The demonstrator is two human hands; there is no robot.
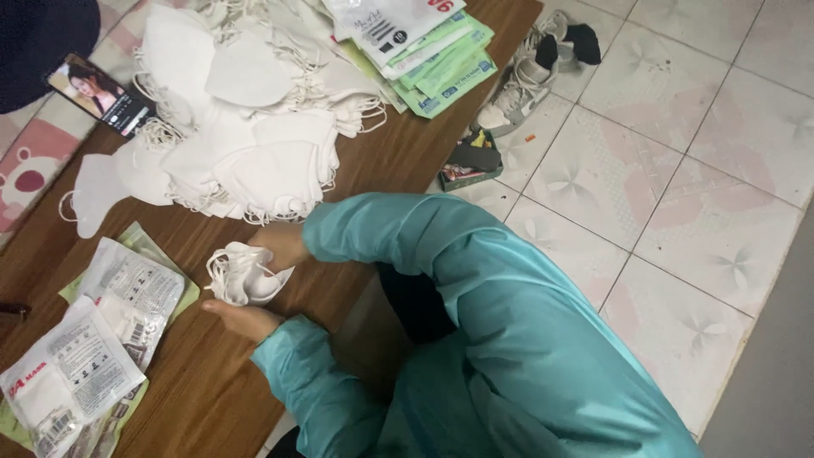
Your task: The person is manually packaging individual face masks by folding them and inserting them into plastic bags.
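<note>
Surface: low brown wooden table, set on a floor of pale patterned tiles.
Held item: 1 folded white mask with elastic loops, at the table's near edge, pinched between both hands. Left hand cups it from below; right hand presses on top. Teal sleeves.
Also on the table: heap of loose white masks; stack of green-edged packets; sealed packets; phone.
On the floor: grey shoes; small box.
</note>
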